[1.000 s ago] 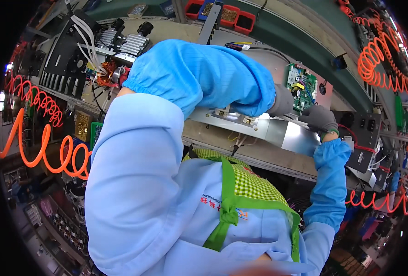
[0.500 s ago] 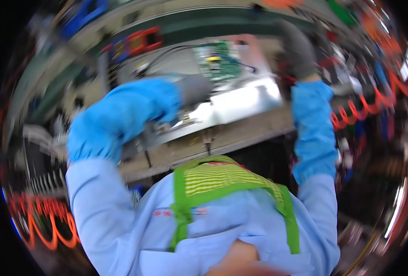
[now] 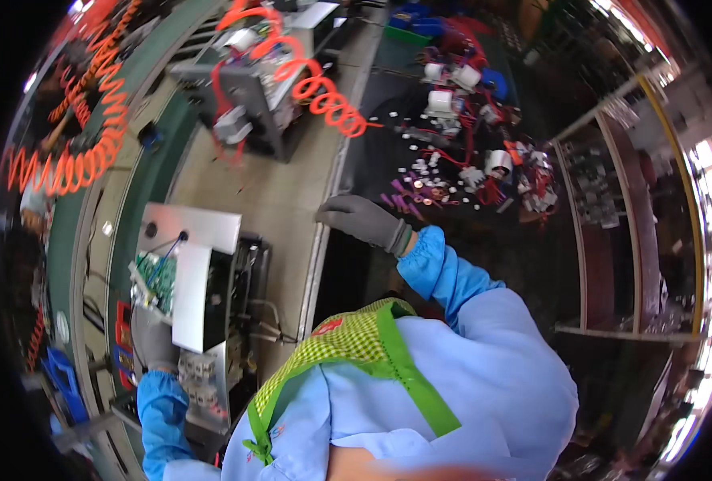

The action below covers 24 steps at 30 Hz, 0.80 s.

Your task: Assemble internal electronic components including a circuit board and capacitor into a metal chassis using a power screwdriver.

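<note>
— Head view first: where are the hands?

— The left hand (image 3: 151, 341), in a grey glove with a blue sleeve behind it, sits at the left side of the metal chassis (image 3: 200, 284), against its edge just below the green circuit board (image 3: 157, 280). Its fingers are mostly hidden by the metal, so I cannot tell whether it grips or only rests there.

— And the other?

— The right hand (image 3: 364, 220), also grey-gloved, lies flat and loosely spread on the edge of the beige workbench (image 3: 280, 192), holding nothing.

— Where is the chassis?

— On the workbench, at the person's left, well apart from the right hand. Its shiny plates stand above the board, and wires run from it.

— Anything else nearby?

— An orange coiled hose (image 3: 324, 88) hangs over the bench farther off, and small white and red parts (image 3: 460, 168) are scattered on the dark surface beyond the right hand.
</note>
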Tool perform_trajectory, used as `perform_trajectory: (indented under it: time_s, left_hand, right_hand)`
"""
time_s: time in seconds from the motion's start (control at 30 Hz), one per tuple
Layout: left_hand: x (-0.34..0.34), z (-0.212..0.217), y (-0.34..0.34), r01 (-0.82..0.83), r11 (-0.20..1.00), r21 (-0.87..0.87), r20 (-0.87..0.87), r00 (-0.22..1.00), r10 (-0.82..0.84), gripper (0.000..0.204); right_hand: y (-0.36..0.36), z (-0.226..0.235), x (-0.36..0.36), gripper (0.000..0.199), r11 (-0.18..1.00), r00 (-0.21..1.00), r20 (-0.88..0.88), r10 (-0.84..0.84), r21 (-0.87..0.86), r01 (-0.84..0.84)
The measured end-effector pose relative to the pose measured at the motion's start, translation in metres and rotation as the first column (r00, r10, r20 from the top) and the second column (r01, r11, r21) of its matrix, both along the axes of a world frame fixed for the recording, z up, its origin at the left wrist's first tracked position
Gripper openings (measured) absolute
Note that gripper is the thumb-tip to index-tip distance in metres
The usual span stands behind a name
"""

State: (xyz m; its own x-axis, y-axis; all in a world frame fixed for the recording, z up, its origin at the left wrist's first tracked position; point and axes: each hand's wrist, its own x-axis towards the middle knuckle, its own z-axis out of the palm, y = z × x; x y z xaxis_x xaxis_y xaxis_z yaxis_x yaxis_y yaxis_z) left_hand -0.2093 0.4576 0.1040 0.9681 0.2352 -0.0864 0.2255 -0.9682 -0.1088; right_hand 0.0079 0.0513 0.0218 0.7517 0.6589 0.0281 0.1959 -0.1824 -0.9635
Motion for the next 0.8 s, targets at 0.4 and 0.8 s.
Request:
perform_trajectory:
  time_s: [0.4,0.8]
  left_hand:
    - [-0.069,-0.013,0.062,-0.413,0.9,-0.141,0.133,0.893,0.43,0.021]
    - [0.005,0.066,-0.243,-0.71,0.689,-0.149,-0.65,0.595,0.473,0.039]
  right_hand:
    - [-0.422,-0.15,0.115,0.053,0.142,0.347,0.32,-0.882,-0.522,0.841]
    - [-0.554,-0.185,0.216,0.087,0.197,0.892,0.357,-0.276,-0.888,0.416]
